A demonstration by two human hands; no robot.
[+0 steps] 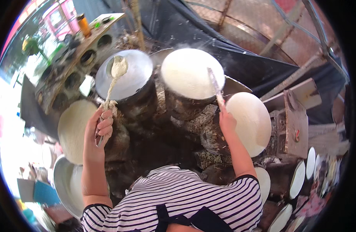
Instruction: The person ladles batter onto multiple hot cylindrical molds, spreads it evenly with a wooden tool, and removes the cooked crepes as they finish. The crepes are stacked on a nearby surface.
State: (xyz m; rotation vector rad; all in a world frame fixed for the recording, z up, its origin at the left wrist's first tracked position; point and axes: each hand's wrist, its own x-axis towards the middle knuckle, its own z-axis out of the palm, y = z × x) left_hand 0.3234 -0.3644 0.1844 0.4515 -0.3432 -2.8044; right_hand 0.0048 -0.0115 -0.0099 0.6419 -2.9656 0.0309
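My left hand (104, 127) is wrapped round the handle of a ladle (110, 87). Pale, thick batter (119, 68) fills its bowl and coats the handle down to my fingers. That bowl is over a round grey griddle (141, 73), at the far left on a dark drum-shaped stove. In my right hand (227, 123) is a long, narrow, flat spatula (214, 82). Its blade reaches over the right part of a large pale round of batter or flatbread (187, 71) on the far middle griddle; whether it touches the surface I cannot tell.
Another pale round (249, 120) covers a griddle at the right, and one more (75, 131) lies at the left. A large metal basin (62, 181) stands by my left elbow. A wooden board (295, 127) leans upright at the right. Black sheeting (209, 36) hangs behind the stoves.
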